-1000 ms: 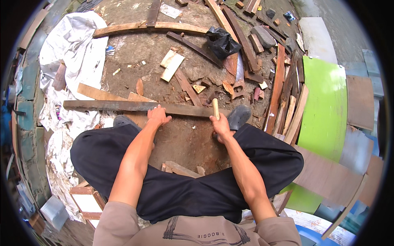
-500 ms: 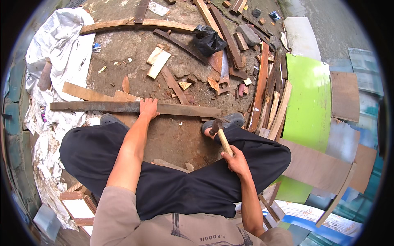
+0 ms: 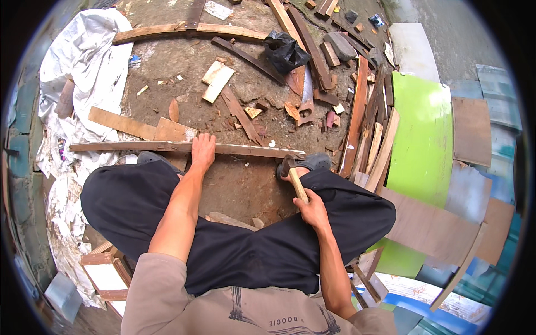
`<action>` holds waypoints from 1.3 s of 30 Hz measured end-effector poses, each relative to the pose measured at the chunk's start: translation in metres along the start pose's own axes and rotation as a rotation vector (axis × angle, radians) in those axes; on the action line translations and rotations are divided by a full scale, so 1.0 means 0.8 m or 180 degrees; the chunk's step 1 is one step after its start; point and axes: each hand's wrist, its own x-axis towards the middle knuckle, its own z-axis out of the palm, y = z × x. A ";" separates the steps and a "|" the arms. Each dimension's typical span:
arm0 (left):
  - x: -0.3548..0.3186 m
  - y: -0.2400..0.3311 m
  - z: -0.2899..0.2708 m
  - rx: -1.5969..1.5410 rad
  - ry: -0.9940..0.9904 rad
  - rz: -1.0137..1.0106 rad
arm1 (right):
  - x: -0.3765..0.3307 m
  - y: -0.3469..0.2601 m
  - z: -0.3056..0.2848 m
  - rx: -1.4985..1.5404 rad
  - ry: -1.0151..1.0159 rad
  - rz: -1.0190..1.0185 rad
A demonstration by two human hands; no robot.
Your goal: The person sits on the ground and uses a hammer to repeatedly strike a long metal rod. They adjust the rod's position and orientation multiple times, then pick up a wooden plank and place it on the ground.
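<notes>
plank (image 3: 167, 146) beneath left fingers (image 3: 205, 138)

plank (image 3: 181, 146): partly covered by left hand (image 3: 203, 149) | hammer (image 3: 298, 186): handle end hidden in right hand (image 3: 313, 211)

The hammer handle (image 3: 298, 186) is pale yellow; the long plank (image 3: 167, 146) brown; the trousers (image 3: 251, 254) black; the panel (image 3: 420, 134) lime green.
</notes>
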 end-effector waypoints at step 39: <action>0.003 0.000 -0.001 0.0114 -0.0330 0.0064 | -0.005 -0.043 0.022 -0.0654 -0.0319 -0.0353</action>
